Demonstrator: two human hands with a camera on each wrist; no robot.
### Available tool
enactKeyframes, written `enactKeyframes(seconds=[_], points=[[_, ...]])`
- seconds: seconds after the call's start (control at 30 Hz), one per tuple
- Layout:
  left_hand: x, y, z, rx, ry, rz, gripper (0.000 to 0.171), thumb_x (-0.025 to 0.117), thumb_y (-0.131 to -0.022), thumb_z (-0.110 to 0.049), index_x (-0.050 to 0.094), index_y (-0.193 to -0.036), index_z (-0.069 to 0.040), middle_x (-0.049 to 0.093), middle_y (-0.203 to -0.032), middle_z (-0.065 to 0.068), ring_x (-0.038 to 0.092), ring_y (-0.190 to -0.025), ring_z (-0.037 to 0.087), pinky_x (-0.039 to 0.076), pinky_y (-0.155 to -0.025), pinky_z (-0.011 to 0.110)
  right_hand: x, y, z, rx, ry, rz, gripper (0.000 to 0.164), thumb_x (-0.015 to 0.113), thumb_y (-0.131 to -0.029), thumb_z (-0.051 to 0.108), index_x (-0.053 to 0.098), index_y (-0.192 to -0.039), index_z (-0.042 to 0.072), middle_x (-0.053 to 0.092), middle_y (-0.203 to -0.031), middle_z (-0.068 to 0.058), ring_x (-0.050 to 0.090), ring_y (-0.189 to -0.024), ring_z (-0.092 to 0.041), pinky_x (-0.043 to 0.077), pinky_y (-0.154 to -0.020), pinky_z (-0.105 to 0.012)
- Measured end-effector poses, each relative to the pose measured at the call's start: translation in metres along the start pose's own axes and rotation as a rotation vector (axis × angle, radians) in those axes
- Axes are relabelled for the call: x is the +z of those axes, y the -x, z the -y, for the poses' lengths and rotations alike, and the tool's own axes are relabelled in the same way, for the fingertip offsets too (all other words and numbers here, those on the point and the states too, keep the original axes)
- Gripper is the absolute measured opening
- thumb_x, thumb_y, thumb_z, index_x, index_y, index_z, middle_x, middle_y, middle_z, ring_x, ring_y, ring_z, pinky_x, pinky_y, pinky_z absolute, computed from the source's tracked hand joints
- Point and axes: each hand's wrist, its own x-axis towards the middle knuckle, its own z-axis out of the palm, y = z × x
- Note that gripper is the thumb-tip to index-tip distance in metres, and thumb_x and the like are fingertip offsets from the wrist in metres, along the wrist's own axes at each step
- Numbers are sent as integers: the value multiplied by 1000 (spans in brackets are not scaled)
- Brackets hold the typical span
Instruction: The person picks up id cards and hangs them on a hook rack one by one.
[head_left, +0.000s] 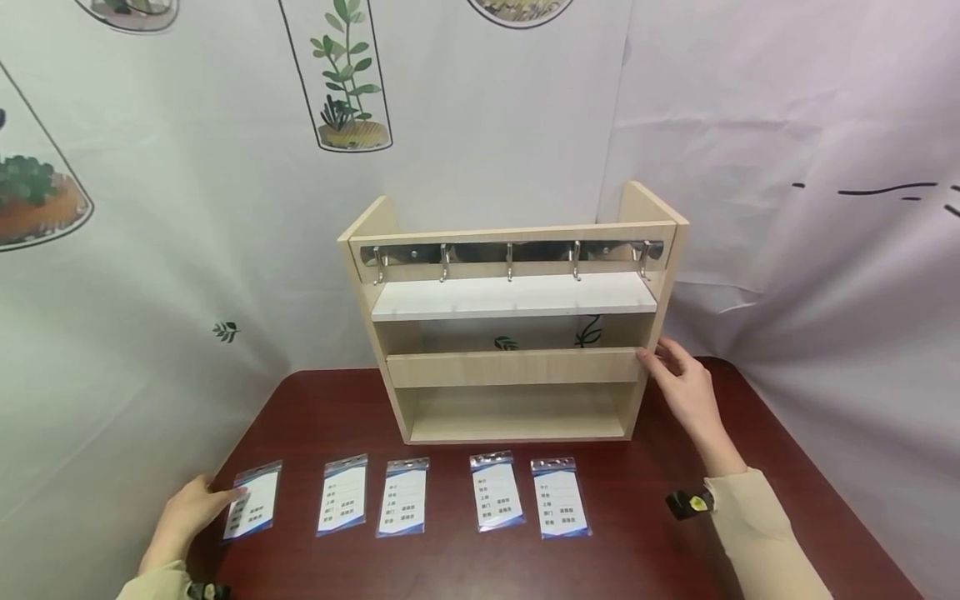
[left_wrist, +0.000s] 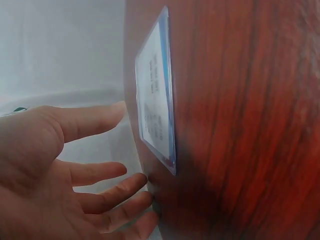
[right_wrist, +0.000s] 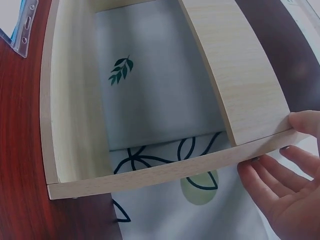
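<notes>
My left hand (head_left: 187, 510) is at the leftmost name badge (head_left: 255, 500), a clear sleeve around a white card with blue trim. Its thumb overlaps the badge in the head view; in the left wrist view the fingers (left_wrist: 102, 175) are spread beside the badge (left_wrist: 155, 90). At the far side, my right hand (head_left: 686, 387) grips the right side panel of a pale wooden shelf rack (head_left: 513, 368). In the right wrist view the thumb lies at the front board (right_wrist: 250, 75) and the fingers (right_wrist: 272, 185) are against the panel's outer face.
Several more badges (head_left: 343, 495) lie in a row on the dark red table (head_left: 450, 567), in front of the rack. Metal hooks (head_left: 510, 262) line the rack's top rail above a white shelf (head_left: 517, 297). A printed white cloth (head_left: 225, 250) hangs behind and beside the table.
</notes>
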Motion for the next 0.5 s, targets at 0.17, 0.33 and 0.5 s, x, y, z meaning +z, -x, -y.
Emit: enactKeyframes(seconds=[0.17,0.33,0.5], points=[[1,-2,-1,3,-8,4,75,74,-84,-29,42,-116,32,54,-106,46,55,-99,58,46,-88,65,-1,-1,0,-5,2,1,59,61,-99,46,56,-142,6,66,-126,-20,55,-95,10,45,-76,-8],[1,-6,-3,26,-68,10,75,75,-82,-26,42,-114,34,50,-113,51,50,-106,64,45,-90,66,-2,-1,2,-2,-6,-1,58,62,-99,45,56,-142,6,67,-125,-21,55,-93,11,45,-75,-8],[0,-8,-4,37,-63,16,70,76,-81,-24,47,-112,32,52,-112,49,51,-106,64,45,-90,65,-1,-1,2,1,-7,-4,58,62,-99,46,56,-142,7,67,-125,-20,56,-94,10,45,-76,-8]])
